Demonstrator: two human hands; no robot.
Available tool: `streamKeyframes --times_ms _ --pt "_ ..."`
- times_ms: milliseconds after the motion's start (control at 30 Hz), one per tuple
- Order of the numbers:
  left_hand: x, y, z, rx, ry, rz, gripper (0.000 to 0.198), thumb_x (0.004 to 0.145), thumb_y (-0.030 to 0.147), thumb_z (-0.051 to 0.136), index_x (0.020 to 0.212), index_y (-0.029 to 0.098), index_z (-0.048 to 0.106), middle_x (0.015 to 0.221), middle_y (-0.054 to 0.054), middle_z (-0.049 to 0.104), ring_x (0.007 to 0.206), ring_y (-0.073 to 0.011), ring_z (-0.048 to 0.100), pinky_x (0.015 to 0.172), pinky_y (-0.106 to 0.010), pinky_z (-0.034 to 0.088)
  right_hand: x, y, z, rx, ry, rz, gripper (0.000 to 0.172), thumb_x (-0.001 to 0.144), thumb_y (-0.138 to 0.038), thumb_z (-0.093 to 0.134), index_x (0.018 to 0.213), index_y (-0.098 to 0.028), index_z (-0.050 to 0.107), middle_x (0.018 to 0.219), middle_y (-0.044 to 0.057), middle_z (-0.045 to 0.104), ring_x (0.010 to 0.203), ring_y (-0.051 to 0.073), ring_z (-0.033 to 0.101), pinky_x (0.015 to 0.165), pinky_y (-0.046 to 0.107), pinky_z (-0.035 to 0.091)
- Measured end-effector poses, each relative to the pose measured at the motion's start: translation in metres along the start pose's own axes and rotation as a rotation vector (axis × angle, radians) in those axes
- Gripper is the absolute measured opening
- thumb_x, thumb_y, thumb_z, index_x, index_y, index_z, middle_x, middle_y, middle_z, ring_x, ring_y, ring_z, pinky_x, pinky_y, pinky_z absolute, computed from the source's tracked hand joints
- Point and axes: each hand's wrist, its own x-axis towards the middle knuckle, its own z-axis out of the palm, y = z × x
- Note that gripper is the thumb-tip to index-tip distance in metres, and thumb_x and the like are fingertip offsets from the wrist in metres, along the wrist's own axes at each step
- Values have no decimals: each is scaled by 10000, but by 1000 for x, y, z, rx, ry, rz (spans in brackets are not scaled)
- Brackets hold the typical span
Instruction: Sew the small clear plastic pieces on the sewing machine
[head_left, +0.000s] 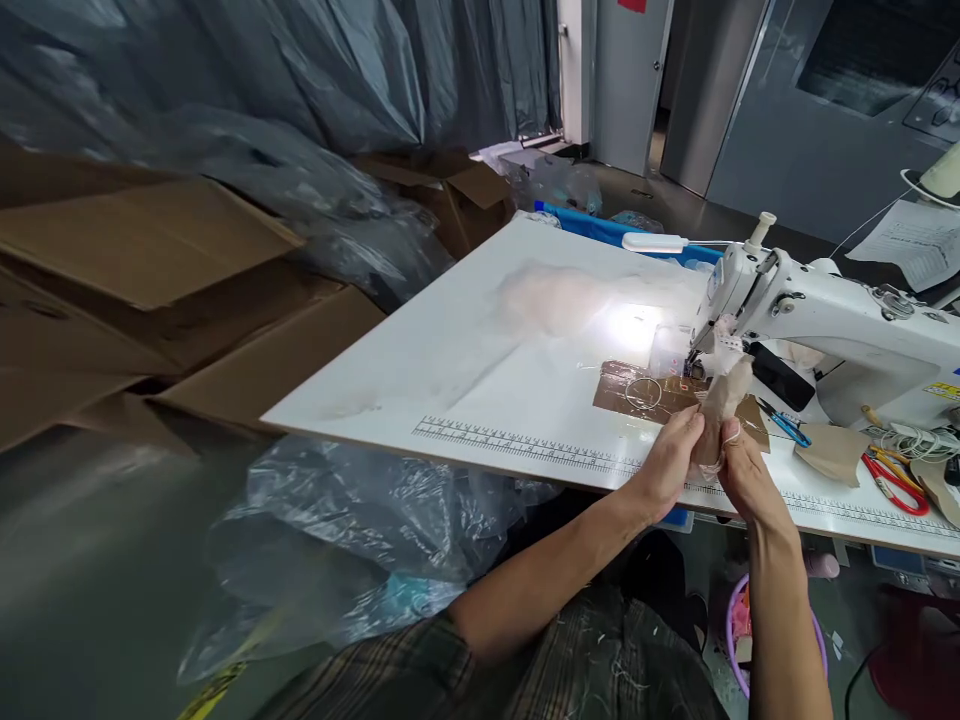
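Observation:
A strip of pale, sheer fabric (725,395) hangs between my two hands, just in front of the sewing machine's needle area. My left hand (673,455) pinches its left edge, and my right hand (744,470) grips its right edge, with a thin thread or elastic over the fingers. Lace trim shows at the fabric's upper end, close to the head of the white sewing machine (847,315). Below and behind the hands, a brown shiny plate (619,390) is on the white table (465,375), with a clear ring lying on it.
Blue-handled snips (791,430), red-handled scissors (896,485) and a dark phone-like object (780,378) lie right of my hands. Sheer pale fabric (555,298) is spread further back. Cardboard boxes (142,240) and plastic bags (375,510) flank the table's left; a purple basket (731,640) is below.

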Motion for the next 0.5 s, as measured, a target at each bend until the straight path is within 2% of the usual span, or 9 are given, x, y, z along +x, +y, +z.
streamKeyframes --times_ms 67,133,233,300,367,500 --pt "2 -3 -4 179 65 40 378 745 420 787 1028 171 747 1223 -101 652 1241 -285 533 1092 -359 394 -3 2 -8 68 -74 23 656 837 -760 466 1173 -233 663 1146 96 716 1179 253 615 1023 447 486" --pt "4 -7 -6 301 118 95 316 733 332 796 1002 172 756 1190 -97 653 1196 -263 555 1082 -346 397 -5 5 -10 109 -121 50 667 764 -778 554 1133 -234 666 1080 87 732 1104 259 650 967 449 521" --pt "6 -15 -5 298 187 135 327 717 290 802 1013 163 748 1164 -99 652 1149 -244 581 1062 -341 417 -5 6 -7 128 -103 67 595 668 -663 744 1071 -232 664 1046 72 740 1050 257 672 958 442 523" --pt "6 -19 -2 274 224 147 336 726 312 796 1017 154 744 1163 -108 652 1139 -246 587 1048 -344 430 -5 5 -4 169 -53 63 547 653 -607 783 1028 -227 664 1036 69 744 1030 253 679 975 443 511" --pt "6 -18 -1 292 213 169 301 783 364 746 1000 155 751 1167 -112 651 1150 -250 584 1044 -346 436 -4 2 -3 232 -11 59 509 659 -599 781 983 -224 668 1006 71 750 1009 255 688 966 445 516" --pt "4 -7 -3 502 74 236 288 862 425 642 911 177 781 1178 -116 634 1170 -278 567 1077 -387 422 -5 -6 -2 324 8 99 491 659 -637 756 907 -221 674 921 88 757 995 286 696 885 454 555"
